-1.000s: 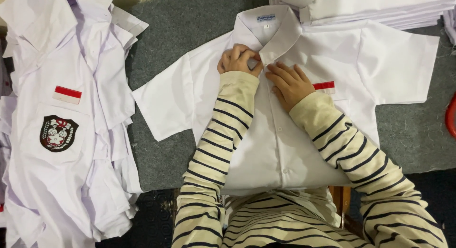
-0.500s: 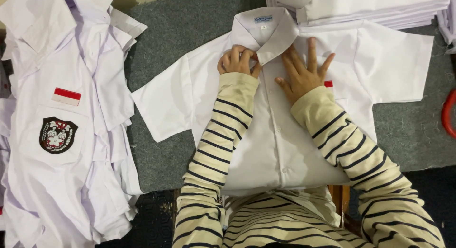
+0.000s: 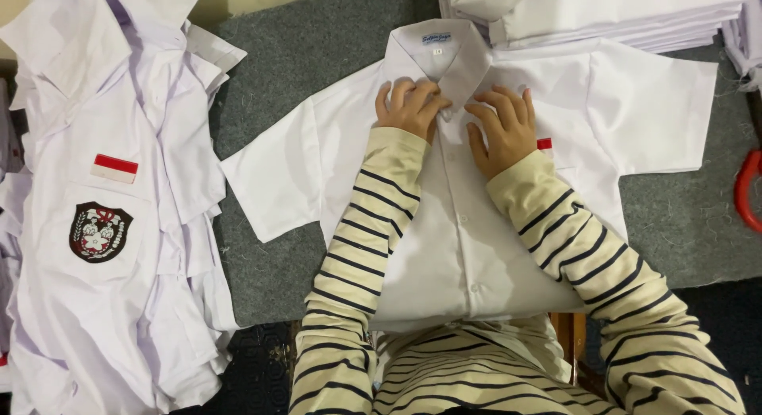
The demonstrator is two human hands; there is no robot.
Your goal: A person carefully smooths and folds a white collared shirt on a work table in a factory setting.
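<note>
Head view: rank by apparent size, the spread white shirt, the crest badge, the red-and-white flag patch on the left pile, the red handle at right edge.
1. spread white shirt
2. crest badge
3. and 4. flag patch and red handle: look similar, and the handle is cut off by the frame, so unranked.

Person wears a cream long-sleeve knit top with thin dark horizontal stripes, same pattern on both sleeves and the torso below the white shirt (image 3: 468,224), cuffs plain cream at the wrists, left hand (image 3: 409,107) and right hand (image 3: 502,127) bare, no rings or watch visible.
</note>
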